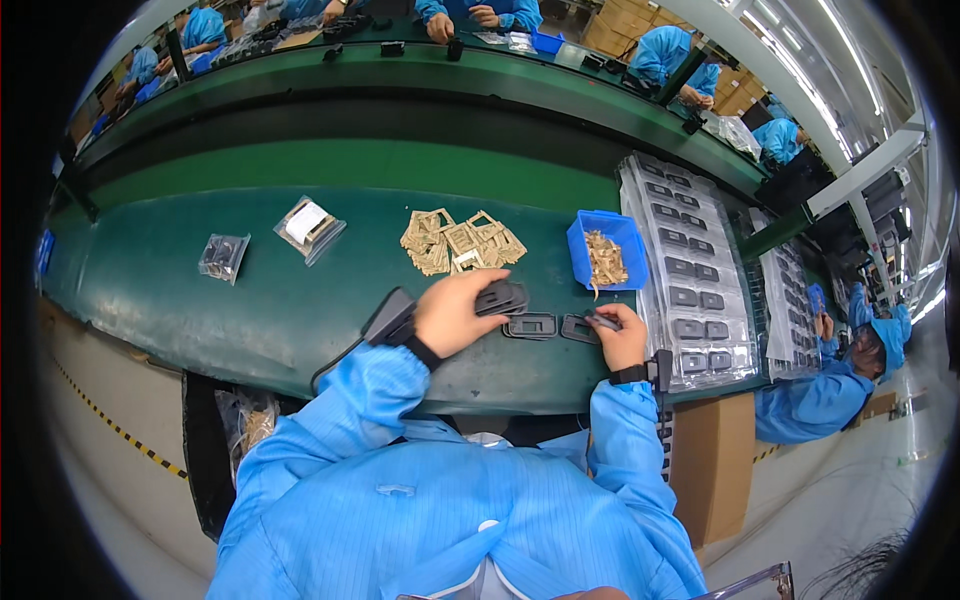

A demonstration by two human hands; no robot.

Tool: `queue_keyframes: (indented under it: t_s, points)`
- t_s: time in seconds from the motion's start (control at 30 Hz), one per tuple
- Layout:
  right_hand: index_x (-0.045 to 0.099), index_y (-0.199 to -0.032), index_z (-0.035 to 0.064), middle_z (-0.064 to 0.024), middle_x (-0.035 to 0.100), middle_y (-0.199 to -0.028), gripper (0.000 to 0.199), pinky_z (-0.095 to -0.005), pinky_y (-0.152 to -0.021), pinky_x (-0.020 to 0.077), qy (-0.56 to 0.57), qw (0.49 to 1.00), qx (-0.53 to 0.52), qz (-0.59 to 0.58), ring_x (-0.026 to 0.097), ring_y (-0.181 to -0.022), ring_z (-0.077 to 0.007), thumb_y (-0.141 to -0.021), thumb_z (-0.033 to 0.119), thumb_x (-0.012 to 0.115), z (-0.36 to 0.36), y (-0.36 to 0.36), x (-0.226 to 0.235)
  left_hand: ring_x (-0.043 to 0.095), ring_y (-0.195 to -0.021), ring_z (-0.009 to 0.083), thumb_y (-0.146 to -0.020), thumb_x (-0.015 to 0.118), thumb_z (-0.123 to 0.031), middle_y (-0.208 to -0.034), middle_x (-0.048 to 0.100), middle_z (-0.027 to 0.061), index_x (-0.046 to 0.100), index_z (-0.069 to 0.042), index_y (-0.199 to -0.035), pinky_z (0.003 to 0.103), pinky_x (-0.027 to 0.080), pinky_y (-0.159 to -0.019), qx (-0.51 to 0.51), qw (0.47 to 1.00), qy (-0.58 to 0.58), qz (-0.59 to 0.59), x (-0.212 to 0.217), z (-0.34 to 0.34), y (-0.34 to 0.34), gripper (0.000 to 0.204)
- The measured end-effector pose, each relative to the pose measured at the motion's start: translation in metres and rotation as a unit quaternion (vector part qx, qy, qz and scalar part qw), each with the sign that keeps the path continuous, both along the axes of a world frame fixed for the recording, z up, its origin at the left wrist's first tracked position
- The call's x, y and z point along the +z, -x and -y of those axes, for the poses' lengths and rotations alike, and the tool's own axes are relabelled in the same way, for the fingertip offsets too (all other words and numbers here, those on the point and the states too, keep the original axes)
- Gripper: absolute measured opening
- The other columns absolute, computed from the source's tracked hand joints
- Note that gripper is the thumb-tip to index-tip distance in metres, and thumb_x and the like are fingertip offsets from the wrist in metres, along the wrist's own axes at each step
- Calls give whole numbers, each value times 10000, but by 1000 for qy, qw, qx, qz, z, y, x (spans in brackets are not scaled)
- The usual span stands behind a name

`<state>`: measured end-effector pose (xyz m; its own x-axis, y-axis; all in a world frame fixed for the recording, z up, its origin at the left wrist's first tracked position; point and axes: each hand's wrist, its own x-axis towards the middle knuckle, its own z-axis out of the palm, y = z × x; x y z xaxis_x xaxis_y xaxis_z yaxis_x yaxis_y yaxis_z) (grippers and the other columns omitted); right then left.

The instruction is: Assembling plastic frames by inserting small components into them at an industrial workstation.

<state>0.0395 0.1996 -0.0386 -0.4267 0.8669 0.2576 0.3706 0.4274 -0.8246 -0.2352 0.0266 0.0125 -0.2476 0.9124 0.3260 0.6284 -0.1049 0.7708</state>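
My left hand (452, 312) grips a small stack of black plastic frames (503, 297) just above the green bench top (260, 300). My right hand (622, 338) pinches a small dark part (603, 321) beside two black frames (532, 326) lying flat on the bench. A pile of gold-coloured metal pieces (460, 243) lies behind my hands. To the right of that pile, a blue bin (628, 236) holds more of the gold pieces.
A clear tray of black parts (685, 275) stands right of the bin. Two small plastic bags (224, 257) (309, 227) lie at the left. A cardboard box (712, 465) sits below the bench. Other people in blue coats work at the far bench and at the right.
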Motion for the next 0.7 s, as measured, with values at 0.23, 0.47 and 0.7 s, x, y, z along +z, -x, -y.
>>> queue_keyframes:
  t_s: [0.23,0.47,0.7]
  points:
    - [692,-866,42,-36,669,-809,172,-295,-682,512,-89,994,-65,-10,622,-742,-141,-802,94,843,3,3,28,645,-999,343,-676,895,-190,-1037,688,144,676,-95,-1236,427,515,-873,18,992,-4,-126,5,29,28,609]
    - [695,-864,27,-42,703,-841,189,-275,-697,510,102,975,-76,-182,648,-753,-140,-824,142,840,18,-5,2,632,-1009,384,-653,878,-83,-1057,696,172,680,-47,-1200,427,502,-874,57,992,1,-114,4,34,31,583]
    - [724,-883,83,-82,627,-891,245,-388,-756,519,-184,973,38,137,634,-884,-300,-797,291,820,64,-30,17,632,-1005,391,-556,883,9,-1068,692,186,673,-2,-1188,431,502,-880,49,995,-20,-90,-13,61,40,666]
